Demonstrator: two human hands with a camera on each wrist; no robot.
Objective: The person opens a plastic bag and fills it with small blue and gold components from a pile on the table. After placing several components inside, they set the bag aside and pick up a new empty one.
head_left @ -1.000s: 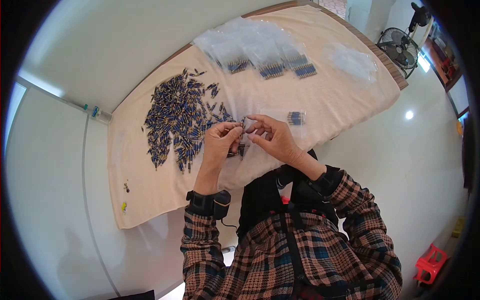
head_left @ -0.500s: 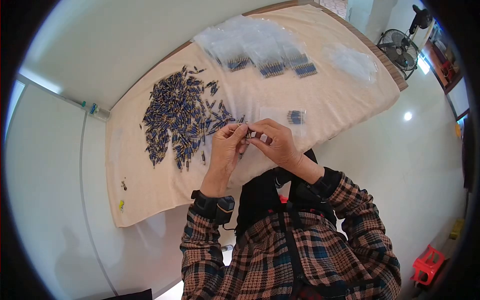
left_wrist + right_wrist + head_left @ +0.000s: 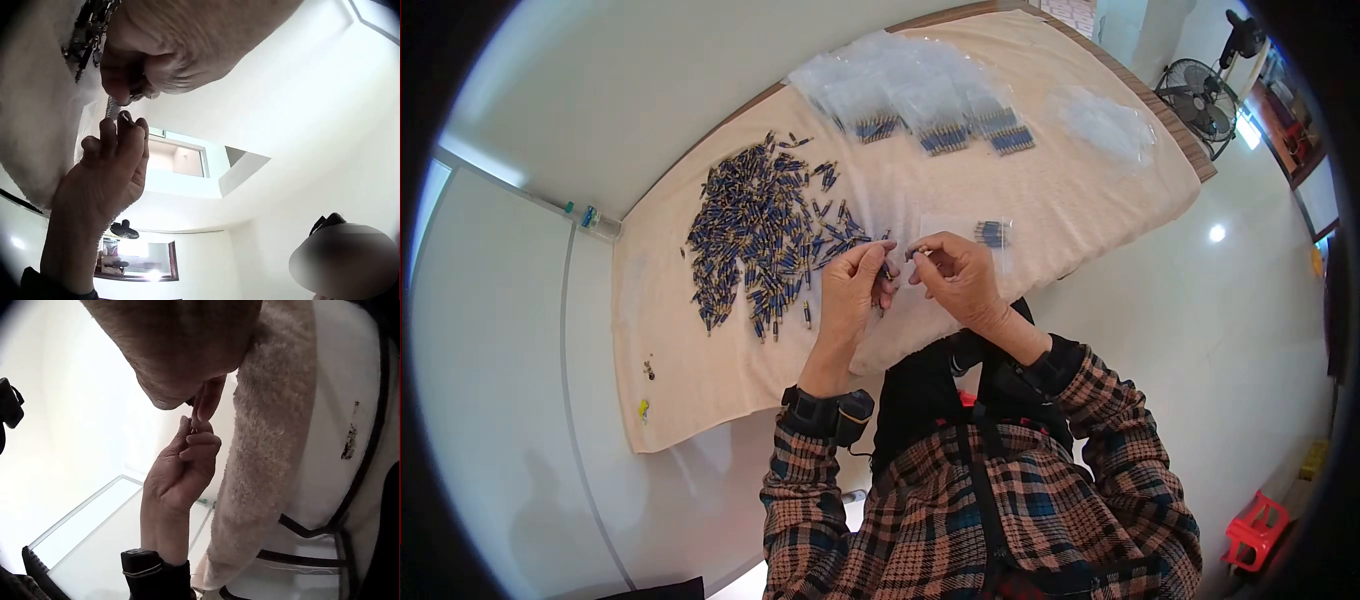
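Connector (image 3: 113, 110), small, slim and metallic, is pinched between fingertips of left hand (image 3: 852, 290) and right hand (image 3: 956, 278) above fuzzy beige towel (image 3: 1060, 200) on bench; no legible writing

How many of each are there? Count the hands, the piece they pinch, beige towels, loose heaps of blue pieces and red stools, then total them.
Hands: 2, left hand and right hand
Small piece pinched between them: 1
Beige towel: 1
Loose heap of blue pieces: 1
Red stool: 1
Total: 6
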